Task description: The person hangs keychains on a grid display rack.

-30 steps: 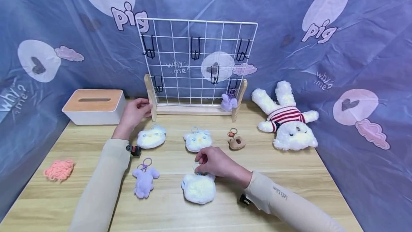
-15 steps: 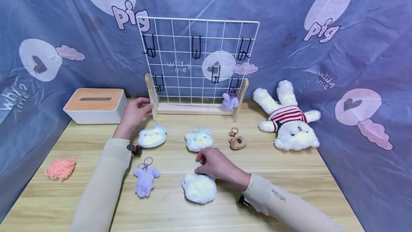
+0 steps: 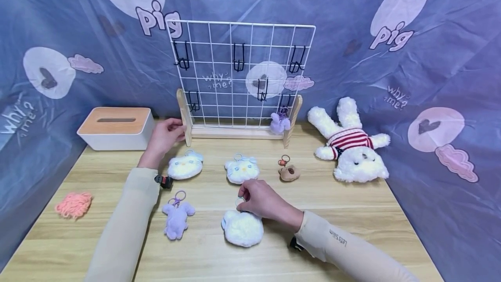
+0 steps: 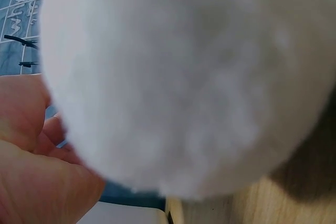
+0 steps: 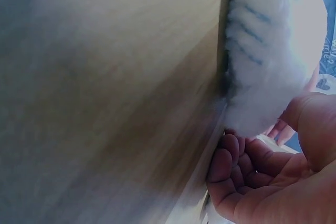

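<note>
My left hand (image 3: 163,137) holds the left wooden post (image 3: 184,119) of a white wire-grid display rack (image 3: 240,77), its fingers bent at the post. A white cat plush keychain (image 3: 185,166) lies beside that wrist; in the left wrist view this plush (image 4: 184,82) hides the fingertips. My right hand (image 3: 260,197) pinches the blue ring (image 3: 240,203) of a white plush keychain (image 3: 242,229) lying face down on the table. In the right wrist view, its whisker stitching (image 5: 252,32) shows above the curled fingers (image 5: 223,163). A purple plush keychain (image 3: 279,123) hangs from the rack's lower right hook.
Another cat plush (image 3: 242,171), a brown plush keychain (image 3: 289,173) and a purple plush keychain (image 3: 177,221) lie on the table. Black hooks (image 3: 238,58) are on the grid. Around are a tissue box (image 3: 117,136), pink yarn (image 3: 73,205) and a white teddy bear (image 3: 352,142).
The head view has shifted very slightly. Both hands keep their places, and the keychains lie as before.
</note>
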`<state>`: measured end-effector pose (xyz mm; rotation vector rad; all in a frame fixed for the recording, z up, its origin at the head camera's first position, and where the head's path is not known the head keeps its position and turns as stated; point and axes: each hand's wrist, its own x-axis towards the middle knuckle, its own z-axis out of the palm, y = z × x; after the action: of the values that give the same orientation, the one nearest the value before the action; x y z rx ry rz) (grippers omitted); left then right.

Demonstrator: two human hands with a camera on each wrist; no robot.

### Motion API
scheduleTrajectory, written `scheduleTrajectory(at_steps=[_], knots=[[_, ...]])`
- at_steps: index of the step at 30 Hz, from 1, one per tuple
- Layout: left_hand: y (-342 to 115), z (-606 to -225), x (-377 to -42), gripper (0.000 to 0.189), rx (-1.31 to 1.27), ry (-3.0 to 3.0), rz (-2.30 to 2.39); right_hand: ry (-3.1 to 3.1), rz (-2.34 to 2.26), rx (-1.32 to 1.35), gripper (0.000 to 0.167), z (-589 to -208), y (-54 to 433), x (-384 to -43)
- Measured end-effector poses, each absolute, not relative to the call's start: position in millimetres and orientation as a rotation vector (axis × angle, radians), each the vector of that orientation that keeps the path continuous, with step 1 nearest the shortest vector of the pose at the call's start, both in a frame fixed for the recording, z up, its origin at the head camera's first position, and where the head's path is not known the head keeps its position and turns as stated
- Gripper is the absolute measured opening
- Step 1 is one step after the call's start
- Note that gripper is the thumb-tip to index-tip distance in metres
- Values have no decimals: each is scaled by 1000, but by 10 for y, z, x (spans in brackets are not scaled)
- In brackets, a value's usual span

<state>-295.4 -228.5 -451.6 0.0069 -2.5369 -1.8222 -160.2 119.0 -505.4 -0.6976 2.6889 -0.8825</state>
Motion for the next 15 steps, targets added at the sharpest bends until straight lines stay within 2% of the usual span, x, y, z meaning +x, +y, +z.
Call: scheduleTrajectory(at_steps=[6, 13, 15], knots=[[-2282, -4506, -2946, 43, 10, -2535, -1821, 2689, -882, -691, 31, -5139, 1197, -1630], [-2283, -4499, -2943, 44, 7, -2534, -1832, 2664, -925, -650, 27, -4616, 1091, -1438], [-2283, -4501, -2946, 44, 7, -2531, -1835, 2664, -912, -633, 27, -4655, 1091, -1448]])
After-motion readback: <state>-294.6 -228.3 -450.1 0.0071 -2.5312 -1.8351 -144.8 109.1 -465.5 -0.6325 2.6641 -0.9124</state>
